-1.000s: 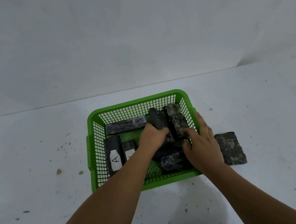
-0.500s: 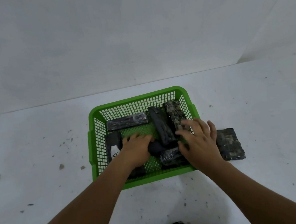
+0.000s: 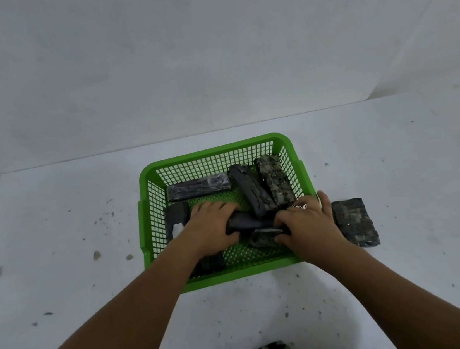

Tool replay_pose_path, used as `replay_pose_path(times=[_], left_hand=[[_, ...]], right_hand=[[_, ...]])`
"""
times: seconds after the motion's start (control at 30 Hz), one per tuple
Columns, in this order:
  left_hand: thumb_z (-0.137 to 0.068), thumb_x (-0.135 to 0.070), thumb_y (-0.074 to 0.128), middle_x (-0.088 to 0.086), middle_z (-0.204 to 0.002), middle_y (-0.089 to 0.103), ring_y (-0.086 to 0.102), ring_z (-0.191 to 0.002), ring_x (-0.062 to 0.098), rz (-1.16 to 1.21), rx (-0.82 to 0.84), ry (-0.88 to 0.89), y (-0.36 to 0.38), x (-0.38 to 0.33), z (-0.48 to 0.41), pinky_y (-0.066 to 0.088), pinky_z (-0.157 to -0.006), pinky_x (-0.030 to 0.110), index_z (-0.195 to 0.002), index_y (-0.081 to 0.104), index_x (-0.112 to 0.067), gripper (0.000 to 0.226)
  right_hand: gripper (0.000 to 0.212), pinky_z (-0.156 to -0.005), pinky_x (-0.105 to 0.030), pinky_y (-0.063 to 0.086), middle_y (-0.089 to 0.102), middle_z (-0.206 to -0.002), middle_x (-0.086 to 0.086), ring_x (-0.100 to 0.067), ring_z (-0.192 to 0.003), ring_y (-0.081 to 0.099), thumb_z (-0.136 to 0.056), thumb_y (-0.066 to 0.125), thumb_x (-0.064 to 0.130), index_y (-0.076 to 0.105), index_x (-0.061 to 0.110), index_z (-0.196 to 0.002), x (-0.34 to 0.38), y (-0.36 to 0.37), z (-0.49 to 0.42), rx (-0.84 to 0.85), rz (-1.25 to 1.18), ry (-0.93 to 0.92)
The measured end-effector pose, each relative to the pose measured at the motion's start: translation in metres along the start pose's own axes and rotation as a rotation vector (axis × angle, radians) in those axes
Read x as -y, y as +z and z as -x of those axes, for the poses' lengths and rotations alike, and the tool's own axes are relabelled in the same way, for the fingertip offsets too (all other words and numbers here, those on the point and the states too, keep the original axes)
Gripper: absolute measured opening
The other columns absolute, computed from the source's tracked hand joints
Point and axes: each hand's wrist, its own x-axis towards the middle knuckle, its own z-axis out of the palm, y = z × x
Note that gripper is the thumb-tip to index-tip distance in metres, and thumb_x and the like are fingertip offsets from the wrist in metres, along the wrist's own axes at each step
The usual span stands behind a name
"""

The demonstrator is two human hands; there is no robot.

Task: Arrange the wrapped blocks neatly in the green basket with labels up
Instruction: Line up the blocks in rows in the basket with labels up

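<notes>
Wrapped blocks lie mostly inside the green basket (image 3: 214, 155) on the white bench (image 3: 56, 241). Since half a second ago the left hand (image 3: 211, 229) has closed round one end of a dark block (image 3: 248, 221) lying crosswise, and the right hand (image 3: 307, 224), then spread open over the basket's right side, has dropped to curl its fingers on the other end. The same block is now gripped by both hands. All blocks are oblong bricks in crinkled glossy film. Two are plain black, at the back wall (image 3: 198, 185) and leaning diagonally (image 3: 251, 190). A mottled one (image 3: 274, 184) lies beside that. A labelled one (image 3: 176, 221) is half hidden, and a few more sit under the hands. One mottled block (image 3: 353, 222) lies outside, just right of the perforated plastic basket.
</notes>
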Motion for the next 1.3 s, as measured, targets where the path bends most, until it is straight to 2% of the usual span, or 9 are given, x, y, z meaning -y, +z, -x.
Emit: replay_pose_path(times=[0.23,0.4,0.47,0.6,0.77,1.03,1.1,1.17,1.3], left_hand=[[-0.082,-0.062,0.042,-0.004,-0.112,0.057,0.053,-0.102,0.014,0.434,-0.124,-0.056,-0.012,0.008,0.02,0.045,-0.085,0.034,-0.119,0.048,-0.035,0.046],[-0.085,-0.068,0.032,-0.011,-0.071,0.058,0.056,-0.063,-0.002,0.539,-0.266,-0.108,-0.018,0.009,0.037,0.036,-0.051,0.012,-0.099,0.048,-0.037,0.038],[-0.088,-0.063,0.029,-0.009,-0.064,0.055,0.055,-0.054,0.001,0.521,-0.317,-0.143,-0.022,0.012,0.04,0.032,-0.046,0.015,-0.093,0.045,-0.032,0.035],[-0.096,-0.04,0.039,-0.007,-0.072,0.057,0.057,-0.061,0.007,0.517,-0.332,-0.183,-0.029,0.019,0.034,0.039,-0.051,0.024,-0.098,0.043,-0.026,0.015],[-0.097,-0.037,0.039,-0.002,-0.072,0.055,0.049,-0.058,0.01,0.577,-0.246,-0.201,-0.042,0.027,0.017,0.036,-0.052,0.027,-0.1,0.046,-0.024,0.015],[-0.1,-0.029,0.035,0.012,-0.123,0.058,0.054,-0.099,0.024,0.458,-0.039,-0.254,-0.029,0.016,-0.024,0.038,-0.08,0.032,-0.123,0.054,-0.016,0.032],[-0.099,-0.028,0.039,0.014,-0.136,0.05,0.052,-0.113,0.029,0.411,-0.005,-0.25,-0.024,0.011,-0.031,0.041,-0.091,0.035,-0.134,0.046,-0.02,0.037],[-0.096,-0.032,0.044,0.014,-0.148,0.036,0.039,-0.128,0.036,0.233,0.061,-0.263,-0.018,0.008,-0.033,0.036,-0.104,0.047,-0.142,0.033,-0.03,0.047],[-0.083,-0.062,0.05,0.01,-0.153,0.014,0.019,-0.134,0.041,0.037,0.07,-0.255,-0.001,0.002,-0.019,0.023,-0.105,0.06,-0.144,0.012,-0.041,0.075]], right_hand=[[0.023,-0.109,-0.05,0.002,0.061,-0.109,0.014,-0.023,-0.125,0.031,-0.08,0.057,0.054,0.055,0.038,-0.097,-0.001,-0.008,-0.004,-0.041,-0.156,0.009],[0.021,-0.109,-0.048,0.009,0.063,-0.105,0.013,-0.022,-0.122,0.032,-0.081,0.057,0.053,0.056,0.04,-0.098,-0.004,-0.009,0.0,-0.081,-0.208,-0.006],[0.02,-0.108,-0.048,0.012,0.063,-0.105,0.014,-0.022,-0.12,0.035,-0.083,0.056,0.052,0.057,0.04,-0.1,-0.004,-0.009,0.001,-0.104,-0.22,-0.023],[0.022,-0.105,-0.041,0.014,0.065,-0.102,0.012,-0.021,-0.113,0.04,-0.084,0.056,0.05,0.06,0.037,-0.102,-0.005,-0.008,0.004,-0.18,-0.238,-0.045],[0.022,-0.105,-0.036,0.013,0.066,-0.099,0.011,-0.022,-0.108,0.047,-0.084,0.057,0.048,0.061,0.034,-0.102,-0.006,-0.004,0.006,-0.203,-0.194,-0.091],[0.022,-0.111,-0.032,-0.007,0.066,-0.103,0.011,-0.014,-0.101,0.059,-0.088,0.053,0.044,0.061,0.034,-0.106,-0.016,0.001,0.008,-0.123,-0.129,-0.094],[0.024,-0.111,-0.034,-0.012,0.065,-0.103,0.01,-0.014,-0.101,0.059,-0.089,0.052,0.042,0.062,0.034,-0.109,-0.017,0.003,0.009,-0.099,-0.098,-0.105],[0.024,-0.11,-0.035,-0.015,0.065,-0.102,0.011,-0.014,-0.1,0.059,-0.09,0.051,0.042,0.063,0.034,-0.109,-0.016,0.005,0.01,-0.08,-0.062,-0.114],[0.018,-0.108,-0.036,-0.018,0.064,-0.096,0.013,-0.014,-0.096,0.06,-0.088,0.053,0.041,0.062,0.035,-0.103,-0.013,0.007,0.01,-0.072,-0.023,-0.116]])
